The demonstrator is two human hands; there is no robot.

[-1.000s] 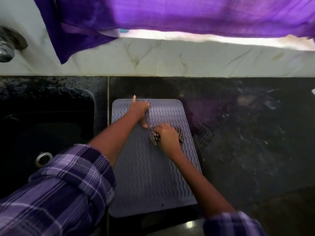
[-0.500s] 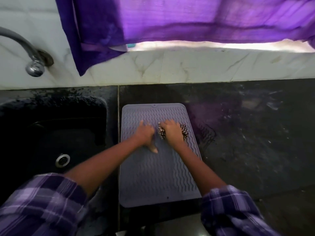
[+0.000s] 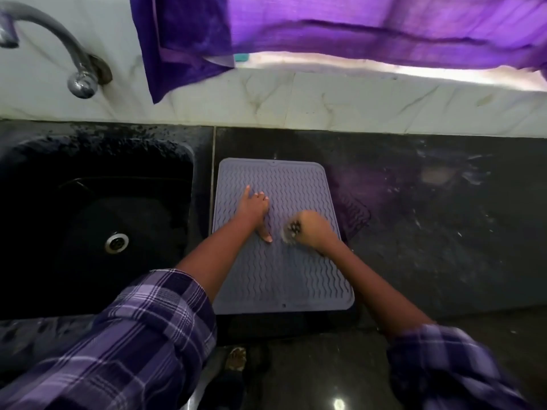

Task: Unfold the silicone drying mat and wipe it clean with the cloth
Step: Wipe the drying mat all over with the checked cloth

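Note:
The grey silicone drying mat [image 3: 296,276] lies unfolded and flat on the black counter, its wavy ridges facing up. My left hand [image 3: 253,210] presses flat on the mat's upper middle with the fingers spread. My right hand [image 3: 315,229] grips a bunched checked cloth [image 3: 291,230] against the mat's right side; both are blurred by motion. Most of the cloth is hidden under the hand.
A black sink [image 3: 97,220] with a steel drain [image 3: 116,242] sits left of the mat, under a curved tap [image 3: 68,51] on the marble backsplash. A purple curtain [image 3: 325,28] hangs above. Dusty black counter [image 3: 444,232] stretches right. A foot [image 3: 236,358] shows on the floor below.
My right hand has dragged the cloth down and to the right across the mat. My left hand stays pressed on the mat. The camera has shifted, showing more of the sink and tap.

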